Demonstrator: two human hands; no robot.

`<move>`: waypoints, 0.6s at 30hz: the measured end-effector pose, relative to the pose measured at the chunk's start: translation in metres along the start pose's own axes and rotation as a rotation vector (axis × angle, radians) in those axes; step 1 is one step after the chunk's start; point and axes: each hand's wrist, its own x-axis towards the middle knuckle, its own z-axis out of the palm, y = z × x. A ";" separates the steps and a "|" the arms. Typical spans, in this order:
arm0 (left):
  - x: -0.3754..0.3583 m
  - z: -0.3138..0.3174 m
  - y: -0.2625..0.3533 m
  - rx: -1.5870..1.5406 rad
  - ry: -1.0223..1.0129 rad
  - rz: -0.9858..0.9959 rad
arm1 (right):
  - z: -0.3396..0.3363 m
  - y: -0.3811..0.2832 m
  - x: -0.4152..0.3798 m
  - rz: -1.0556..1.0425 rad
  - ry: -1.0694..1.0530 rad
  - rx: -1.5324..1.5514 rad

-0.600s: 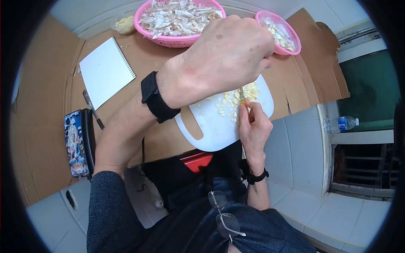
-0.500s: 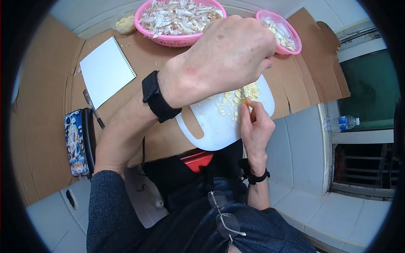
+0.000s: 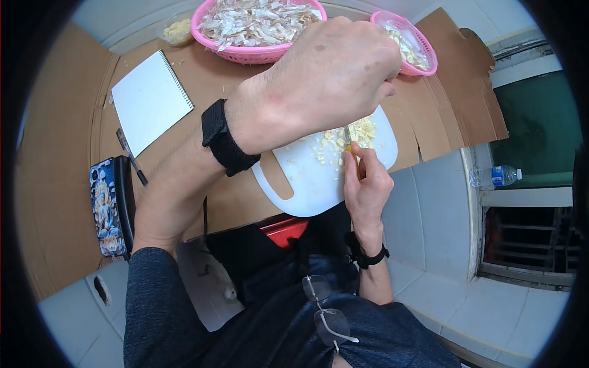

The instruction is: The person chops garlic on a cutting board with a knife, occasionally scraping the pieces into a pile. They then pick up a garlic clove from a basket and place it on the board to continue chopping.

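Note:
My right hand (image 3: 369, 187) grips the yellow handle of a knife (image 3: 348, 146) at the near right part of a white cutting board (image 3: 313, 202). The blade reaches away from me into chopped garlic (image 3: 363, 130), mostly pale small bits spread across the board. My left hand (image 3: 337, 80) is raised above the far side of the board, its back toward me and blocking part of the garlic. Its fingers are curled closed and largely hidden, so what they hold, if anything, cannot be made out.
A pink basket of papery garlic skins (image 3: 251, 56) stands at the back, with a smaller pink basket of cloves (image 3: 433, 61) to its right. A tub of minced garlic (image 3: 178, 32), a notebook (image 3: 150, 101), a pen (image 3: 136, 165) and a patterned case (image 3: 107, 208) lie leftward on cardboard.
My right hand and the knife have shifted slightly left over the board. The left hand stays closed in nearly the same place, and the whole view has moved a little.

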 end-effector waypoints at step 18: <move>0.008 -0.016 0.004 -0.112 -0.138 -0.063 | 0.000 0.000 -0.001 -0.020 -0.004 0.006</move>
